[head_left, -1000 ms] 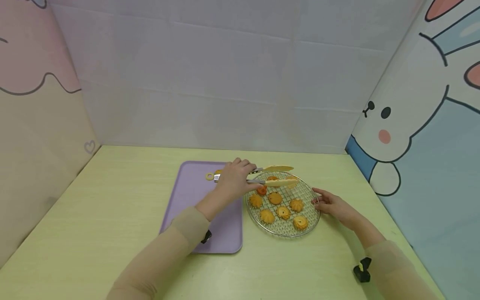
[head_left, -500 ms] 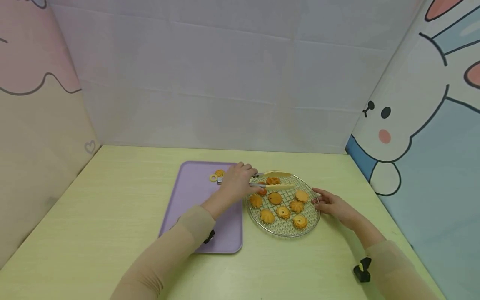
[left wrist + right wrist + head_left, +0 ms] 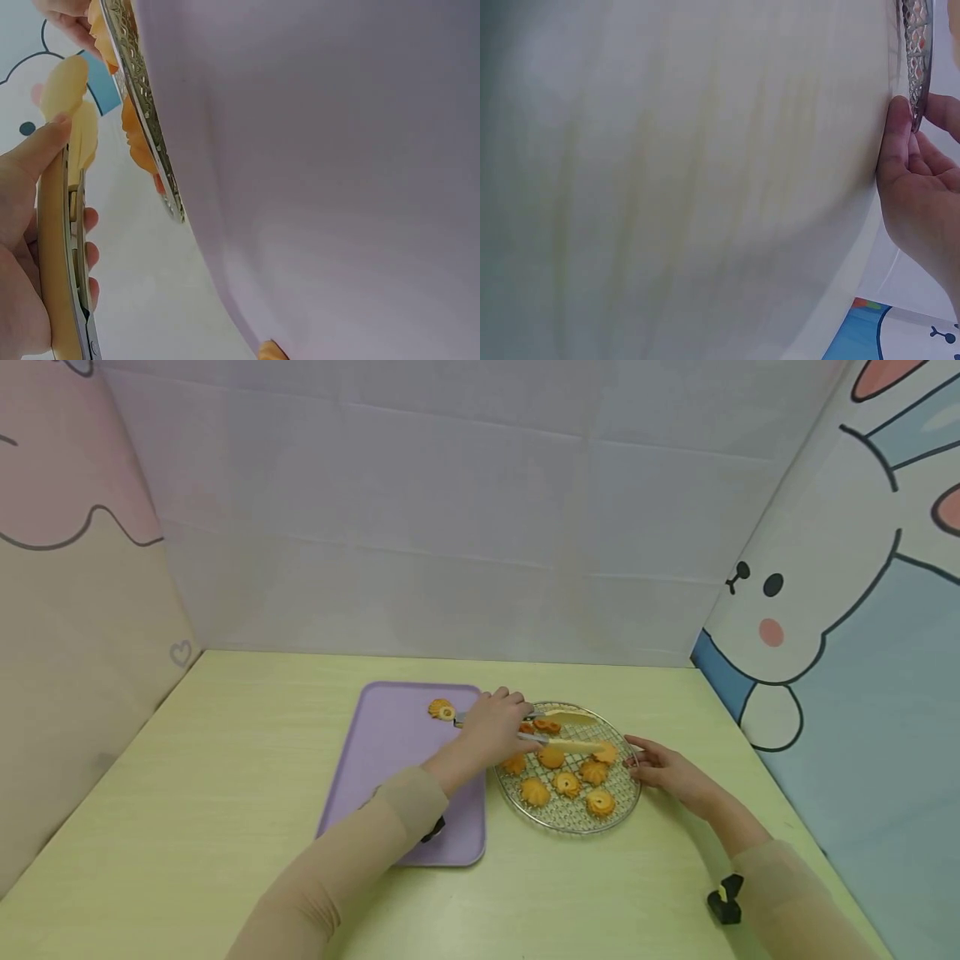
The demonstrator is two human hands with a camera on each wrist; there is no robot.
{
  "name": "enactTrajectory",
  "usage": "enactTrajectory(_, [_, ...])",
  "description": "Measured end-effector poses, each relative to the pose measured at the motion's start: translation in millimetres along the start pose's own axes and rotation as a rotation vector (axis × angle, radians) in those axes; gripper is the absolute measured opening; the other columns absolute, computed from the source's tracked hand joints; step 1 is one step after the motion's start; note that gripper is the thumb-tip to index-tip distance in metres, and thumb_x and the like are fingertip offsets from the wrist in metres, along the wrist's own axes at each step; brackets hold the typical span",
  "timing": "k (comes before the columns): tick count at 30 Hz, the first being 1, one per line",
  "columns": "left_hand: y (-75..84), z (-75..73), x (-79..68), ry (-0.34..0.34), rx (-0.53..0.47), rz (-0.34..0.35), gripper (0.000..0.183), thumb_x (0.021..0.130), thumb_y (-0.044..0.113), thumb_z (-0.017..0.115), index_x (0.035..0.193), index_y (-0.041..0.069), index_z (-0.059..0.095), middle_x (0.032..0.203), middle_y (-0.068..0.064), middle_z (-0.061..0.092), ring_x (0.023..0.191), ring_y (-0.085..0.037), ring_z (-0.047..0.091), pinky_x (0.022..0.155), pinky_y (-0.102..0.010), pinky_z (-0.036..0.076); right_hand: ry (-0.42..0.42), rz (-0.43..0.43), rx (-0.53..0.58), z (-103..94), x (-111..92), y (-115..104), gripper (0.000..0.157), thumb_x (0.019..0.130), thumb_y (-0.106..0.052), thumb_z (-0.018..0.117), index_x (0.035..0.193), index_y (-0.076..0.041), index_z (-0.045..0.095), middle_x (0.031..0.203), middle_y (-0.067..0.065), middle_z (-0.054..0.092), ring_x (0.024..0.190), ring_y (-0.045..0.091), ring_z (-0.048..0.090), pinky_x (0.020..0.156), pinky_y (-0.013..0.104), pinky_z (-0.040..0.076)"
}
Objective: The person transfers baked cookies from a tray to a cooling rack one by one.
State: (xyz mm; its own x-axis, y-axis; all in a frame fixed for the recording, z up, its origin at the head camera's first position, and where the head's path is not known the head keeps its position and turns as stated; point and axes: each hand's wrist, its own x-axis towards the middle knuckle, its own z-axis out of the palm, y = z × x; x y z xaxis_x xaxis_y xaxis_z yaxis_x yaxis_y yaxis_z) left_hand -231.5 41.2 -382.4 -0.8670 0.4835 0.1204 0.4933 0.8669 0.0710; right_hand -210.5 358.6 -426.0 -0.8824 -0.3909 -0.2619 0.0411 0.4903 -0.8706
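My left hand [image 3: 489,728] grips metal tongs with cream-yellow tips [image 3: 572,747]. The tips stand apart above a round wire basket [image 3: 573,832], and no cookie shows between them. In the left wrist view, the left thumb lies along the yellow handle of the tongs [image 3: 56,255]. Several golden cookies [image 3: 566,785] and some reddish ones [image 3: 546,726] lie in the basket, partly hidden by the tongs. My right hand [image 3: 667,772] pinches the basket's right rim between thumb and fingers, as the right wrist view [image 3: 922,180] shows.
A purple tray [image 3: 382,752] lies left of the basket, beneath the left forearm. Near its far edge are a golden cookie [image 3: 438,707] and a small ring-shaped one [image 3: 447,713]. Printed walls enclose the pale yellow table [image 3: 225,777] at the back and sides.
My left hand has moved right and a little nearer with the tongs, uncovering the cookies on the tray. The tongs' tips have lowered toward the middle of the basket. The right hand has stayed still.
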Motion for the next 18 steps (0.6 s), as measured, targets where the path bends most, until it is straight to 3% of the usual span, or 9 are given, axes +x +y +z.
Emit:
enactTrajectory(7, [0.6,-6.9,-2.4,0.025,-0.003,-0.002,0.069,0.077,0.062,0.065,0.128,0.016,0.058,0.121,0.002,0.059,0.11,-0.019,0.05,0.096,-0.039,0.042,-0.001,0.0,0.002,-0.5,0,1,0.067,0.098,-0.017,0.051,0.151,-0.005,0.014,0.135,0.028,0.042,0.121,0.03,0.044,0.085,0.019,0.046])
enactTrajectory(18, [-14.5,-25.1,-14.9,0.065,-0.023,-0.033,0.074,0.074,0.066,0.064,0.129,0.017,0.057,0.123,0.002,0.058,0.113,-0.019,0.049,0.097,-0.039,0.041,0.0,0.001,0.011,-0.7,0,1,0.066,0.098,-0.016,0.051,0.151,-0.003,0.014,0.134,0.029,0.042,0.117,0.024,0.047,0.084,0.018,0.046])
